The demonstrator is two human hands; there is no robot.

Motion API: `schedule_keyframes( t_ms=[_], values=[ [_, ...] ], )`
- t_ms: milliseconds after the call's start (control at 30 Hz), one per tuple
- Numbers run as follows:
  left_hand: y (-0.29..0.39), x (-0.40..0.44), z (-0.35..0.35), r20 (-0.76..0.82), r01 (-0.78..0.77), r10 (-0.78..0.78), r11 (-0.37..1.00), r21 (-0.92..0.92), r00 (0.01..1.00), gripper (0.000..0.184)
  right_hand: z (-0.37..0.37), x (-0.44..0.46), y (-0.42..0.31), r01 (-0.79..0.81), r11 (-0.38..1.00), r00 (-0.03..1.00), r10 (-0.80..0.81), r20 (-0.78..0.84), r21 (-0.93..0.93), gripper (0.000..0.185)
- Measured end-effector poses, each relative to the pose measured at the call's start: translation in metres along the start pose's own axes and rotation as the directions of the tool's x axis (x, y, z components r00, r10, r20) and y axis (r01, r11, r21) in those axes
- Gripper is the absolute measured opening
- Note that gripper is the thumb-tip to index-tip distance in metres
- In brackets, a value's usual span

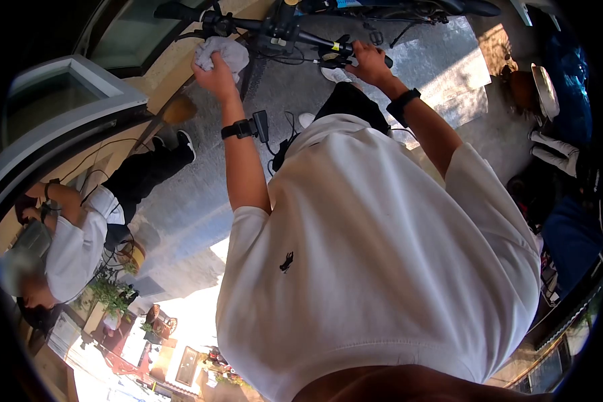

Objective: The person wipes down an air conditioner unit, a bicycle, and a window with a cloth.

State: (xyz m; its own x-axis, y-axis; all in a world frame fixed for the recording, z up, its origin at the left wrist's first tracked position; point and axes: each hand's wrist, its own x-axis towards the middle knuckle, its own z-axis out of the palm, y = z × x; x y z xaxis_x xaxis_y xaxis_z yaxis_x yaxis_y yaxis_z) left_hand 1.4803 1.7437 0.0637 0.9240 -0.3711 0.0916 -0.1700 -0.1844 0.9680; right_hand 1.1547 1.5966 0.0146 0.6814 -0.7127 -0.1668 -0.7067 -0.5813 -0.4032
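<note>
A bicycle's handlebar (248,25) crosses the top of the head view. My left hand (216,75) is closed around a crumpled light grey cloth (231,55), just below the handlebar's left part. On the right, my right hand (370,63) is wrapped round the handlebar's dark grip (388,61), beside the brake lever. Cables and a dark mount sit at the middle of the bar. Both my wrists carry black bands.
Another person (80,234) in a white shirt and dark trousers is at the left, near an open window frame (80,70). A potted plant (110,291) stands low left. A round pan-like object (545,90) and blue sheeting (569,87) are at the right.
</note>
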Motion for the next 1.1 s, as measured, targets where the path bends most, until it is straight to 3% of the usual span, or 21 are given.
schedule_keyframes(
  t_ms=[67,200,267,300,333,433,467,533,567,633,667,733,767,867,933,1000,1100],
  values=[
    [0.013,0.023,-0.003,-0.137,-0.164,0.14,0.97,-0.18,0.98,0.049,0.001,0.002,0.003,-0.005,1.0,1.0,0.005,0.019,-0.015,0.057],
    [0.046,0.052,-0.003,-0.099,-0.116,0.094,0.961,-0.253,0.991,0.056,-0.008,0.0,-0.002,-0.023,1.0,0.998,0.023,0.065,-0.006,0.055],
    [0.04,0.069,0.008,0.067,-0.094,0.096,0.995,-0.034,0.993,0.057,-0.013,0.003,-0.004,-0.008,1.0,0.998,0.008,0.064,0.009,0.056],
    [0.045,0.061,0.012,0.021,-0.132,0.131,0.985,0.112,0.991,0.056,-0.012,0.001,-0.005,-0.011,1.0,1.0,0.011,0.03,0.009,0.057],
    [0.044,0.054,0.014,0.02,-0.141,0.14,0.984,0.109,0.99,0.056,-0.007,0.0,-0.004,-0.017,1.0,1.0,0.017,-0.001,0.01,0.058],
    [0.025,0.036,0.014,0.043,-0.398,0.401,0.881,0.258,0.915,0.053,-0.001,0.0,-0.001,-0.027,0.999,0.999,0.026,-0.042,-0.022,0.058],
    [0.02,0.028,0.011,0.054,-0.401,0.402,0.878,0.26,0.914,0.053,0.0,-0.003,-0.003,-0.028,0.999,0.998,0.026,-0.053,-0.044,0.056],
    [0.026,0.009,-0.001,0.152,-0.307,0.274,0.912,0.271,0.95,0.05,-0.001,-0.01,-0.006,-0.032,0.999,0.999,0.031,-0.015,-0.017,0.057],
    [0.018,0.012,-0.006,0.14,-0.323,0.295,0.909,0.264,0.945,0.05,-0.009,-0.005,-0.005,-0.025,1.0,1.0,0.025,0.008,-0.003,0.057],
    [-0.003,0.021,-0.015,0.319,-0.233,0.203,0.971,0.057,0.926,0.046,-0.007,0.0,-0.004,-0.012,1.0,0.999,0.013,-0.033,0.007,0.057],
    [-0.004,0.03,-0.019,0.314,-0.231,0.203,0.971,0.055,0.927,0.046,-0.009,-0.002,-0.005,-0.022,1.0,1.0,0.022,-0.002,0.009,0.058],
    [0.018,0.05,-0.03,0.252,0.002,0.027,0.993,-0.116,0.967,0.044,-0.007,-0.002,-0.003,-0.005,1.0,1.0,0.005,-0.013,-0.001,0.058],
    [0.019,0.065,-0.034,0.261,0.219,-0.149,0.941,-0.26,0.954,0.044,-0.006,0.001,-0.003,0.004,1.0,0.999,-0.004,-0.035,-0.002,0.058],
    [0.04,0.076,-0.024,0.286,0.342,-0.26,0.892,-0.294,0.922,0.045,-0.005,0.001,-0.001,0.011,1.0,1.0,-0.011,0.008,0.022,0.061],
    [0.045,0.067,-0.004,0.232,0.252,-0.199,0.939,-0.232,0.952,0.045,-0.002,0.002,0.001,0.049,0.999,0.997,-0.049,-0.067,0.002,0.06],
    [0.042,0.059,0.006,0.146,0.257,-0.219,0.904,-0.342,0.965,0.047,-0.012,0.0,-0.005,-0.035,0.999,0.998,0.033,0.059,0.028,0.059],
    [0.034,0.056,0.005,0.138,0.28,-0.243,0.86,-0.427,0.96,0.049,-0.008,-0.001,-0.004,-0.001,1.0,1.0,0.001,0.027,0.005,0.058]
  ],
)
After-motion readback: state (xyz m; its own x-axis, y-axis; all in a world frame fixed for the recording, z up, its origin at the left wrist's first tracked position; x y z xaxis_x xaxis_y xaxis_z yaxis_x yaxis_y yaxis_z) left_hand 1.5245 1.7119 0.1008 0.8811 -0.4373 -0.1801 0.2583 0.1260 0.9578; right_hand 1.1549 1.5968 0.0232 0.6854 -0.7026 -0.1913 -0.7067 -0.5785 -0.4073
